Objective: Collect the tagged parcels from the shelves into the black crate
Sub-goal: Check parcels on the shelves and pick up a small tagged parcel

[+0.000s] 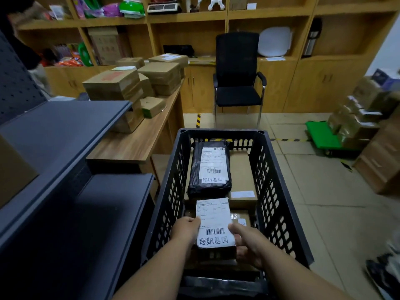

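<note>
Down at 6 o'clock, both hands, left (187,229) & right (251,242), pinch a tagged parcel (214,224) inside the black crate (272,191); its bottom is hidden. Boxes (134,83) on desk (134,144) at 10.

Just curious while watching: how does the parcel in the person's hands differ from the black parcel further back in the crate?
The held parcel is a brown box; the black parcel is wrapped in shiny plastic. The held parcel is gripped by the left hand and right hand; the black parcel lies untouched. Both carry white labels with handwritten tags.
</note>
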Demonstrator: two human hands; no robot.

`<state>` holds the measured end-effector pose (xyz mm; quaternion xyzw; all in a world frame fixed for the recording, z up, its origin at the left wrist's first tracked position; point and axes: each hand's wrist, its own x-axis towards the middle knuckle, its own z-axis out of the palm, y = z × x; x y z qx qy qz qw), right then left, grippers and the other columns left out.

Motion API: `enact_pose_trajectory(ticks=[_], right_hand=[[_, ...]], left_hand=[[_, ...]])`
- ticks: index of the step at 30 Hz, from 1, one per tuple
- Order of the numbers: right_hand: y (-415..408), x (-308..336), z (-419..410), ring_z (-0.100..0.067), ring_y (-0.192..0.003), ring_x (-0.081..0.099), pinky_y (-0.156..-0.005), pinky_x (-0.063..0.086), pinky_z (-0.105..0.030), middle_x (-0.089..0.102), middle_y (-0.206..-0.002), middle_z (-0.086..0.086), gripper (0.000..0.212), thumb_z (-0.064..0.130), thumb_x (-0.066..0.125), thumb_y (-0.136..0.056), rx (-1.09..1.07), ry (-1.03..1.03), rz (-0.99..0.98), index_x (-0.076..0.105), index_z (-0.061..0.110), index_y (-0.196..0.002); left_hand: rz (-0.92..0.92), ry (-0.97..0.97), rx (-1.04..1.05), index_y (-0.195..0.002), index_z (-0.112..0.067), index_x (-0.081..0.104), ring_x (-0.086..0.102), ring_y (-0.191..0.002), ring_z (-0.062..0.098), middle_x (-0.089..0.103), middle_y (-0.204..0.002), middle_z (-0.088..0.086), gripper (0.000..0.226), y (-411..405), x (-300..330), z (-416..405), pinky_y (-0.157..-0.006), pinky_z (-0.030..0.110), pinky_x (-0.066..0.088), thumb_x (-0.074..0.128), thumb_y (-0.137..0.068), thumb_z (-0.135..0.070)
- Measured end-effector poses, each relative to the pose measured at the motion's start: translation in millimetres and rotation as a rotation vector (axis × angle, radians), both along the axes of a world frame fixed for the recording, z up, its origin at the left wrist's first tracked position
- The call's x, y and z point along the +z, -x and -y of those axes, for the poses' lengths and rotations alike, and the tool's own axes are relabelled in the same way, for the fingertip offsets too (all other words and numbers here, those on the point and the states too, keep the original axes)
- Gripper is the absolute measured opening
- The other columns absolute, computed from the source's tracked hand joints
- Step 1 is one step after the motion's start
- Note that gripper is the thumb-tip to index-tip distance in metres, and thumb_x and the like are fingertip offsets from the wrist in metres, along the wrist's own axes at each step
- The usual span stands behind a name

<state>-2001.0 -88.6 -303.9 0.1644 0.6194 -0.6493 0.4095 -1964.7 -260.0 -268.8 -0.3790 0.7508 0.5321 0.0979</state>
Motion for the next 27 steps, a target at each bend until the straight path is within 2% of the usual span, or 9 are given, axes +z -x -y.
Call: enact_pose_trajectory(ticks=[5, 9, 12, 15, 17, 22, 25, 27], right_hand=[[4, -4, 4, -0.011, -0.046, 0.032, -0.042, 0.026, -0.021, 0.059, -0.091, -0.018, 0.034, 0.026, 0.054, -0.088, -0.003, -0.062, 0.003, 0.060, 0.002, -0.110], [8, -7, 11, -0.012, -0.043, 0.028, -0.045, 0.031, -0.022, 0.054, -0.065, -0.009, 0.033, 0.013, 0.050, -0.081, -0.011, -0.060, 0.058, 0.059, -0.004, -0.108], [10, -8, 14, -0.011, -0.041, 0.025, -0.051, 0.027, -0.027, 0.057, -0.057, -0.006, 0.034, 0.006, 0.047, -0.077, -0.008, -0.062, 0.055, 0.057, -0.005, -0.108], [13, -7, 17, -0.011, -0.042, 0.028, -0.052, 0.027, -0.029, 0.061, -0.067, -0.009, 0.036, 0.005, 0.046, -0.078, -0.009, -0.098, 0.027, 0.056, -0.006, -0.112], [14, -7, 19, -0.013, -0.043, 0.034, -0.051, 0.027, -0.028, 0.063, -0.077, -0.013, 0.036, 0.005, 0.046, -0.078, -0.007, -0.122, 0.019, 0.056, -0.005, -0.111], [18, -10, 23, -0.016, -0.046, 0.035, -0.049, 0.026, -0.025, 0.062, -0.081, -0.016, 0.039, 0.004, 0.045, -0.077, 0.005, -0.142, 0.023, 0.053, -0.006, -0.113], [19, -7, 23, -0.015, -0.042, 0.044, -0.046, 0.033, -0.023, 0.065, -0.078, -0.013, 0.033, 0.004, 0.045, -0.077, 0.027, -0.157, 0.022, 0.055, -0.003, -0.108], [20, -4, 23, -0.017, -0.049, 0.041, -0.051, 0.033, -0.025, 0.058, -0.080, -0.012, 0.031, 0.004, 0.046, -0.075, 0.043, -0.177, 0.011, 0.055, 0.000, -0.103]], left_hand=[[0.002, -0.041, -0.005, -0.067, -0.015, 0.058, 0.066, -0.080, 0.026, 0.067, -0.077, 0.006, 0.031, 7, -7, 4, -0.072, 0.031, 0.050, 0.053, -0.094, -0.029], [-0.003, -0.044, 0.000, -0.073, -0.014, 0.060, 0.066, -0.090, 0.029, 0.069, -0.089, 0.011, 0.025, 10, -12, 7, -0.084, 0.036, 0.055, 0.055, -0.093, -0.027], [-0.016, -0.050, 0.007, -0.079, -0.011, 0.063, 0.067, -0.089, 0.029, 0.069, -0.088, 0.011, 0.020, 12, -16, 8, -0.084, 0.041, 0.056, 0.055, -0.092, -0.024], [-0.020, -0.045, 0.013, -0.082, -0.011, 0.064, 0.066, -0.082, 0.025, 0.068, -0.084, 0.008, 0.018, 15, -20, 10, -0.073, 0.032, 0.055, 0.055, -0.093, -0.023], [-0.018, -0.020, 0.022, -0.083, -0.012, 0.063, 0.063, -0.076, 0.021, 0.067, -0.080, 0.005, 0.017, 16, -21, 11, -0.061, 0.025, 0.048, 0.055, -0.092, -0.023], [-0.005, -0.002, 0.030, -0.085, -0.013, 0.064, 0.065, -0.085, 0.024, 0.069, -0.087, 0.007, 0.014, 19, -22, 14, -0.070, 0.029, 0.050, 0.056, -0.091, -0.022], [0.002, 0.002, 0.027, -0.086, -0.014, 0.063, 0.065, -0.083, 0.022, 0.068, -0.085, 0.004, 0.014, 20, -23, 15, -0.068, 0.027, 0.049, 0.055, -0.092, -0.024], [0.005, -0.004, 0.030, -0.086, -0.014, 0.063, 0.064, -0.079, 0.020, 0.066, -0.081, 0.001, 0.013, 20, -23, 14, -0.064, 0.025, 0.047, 0.055, -0.092, -0.023]])
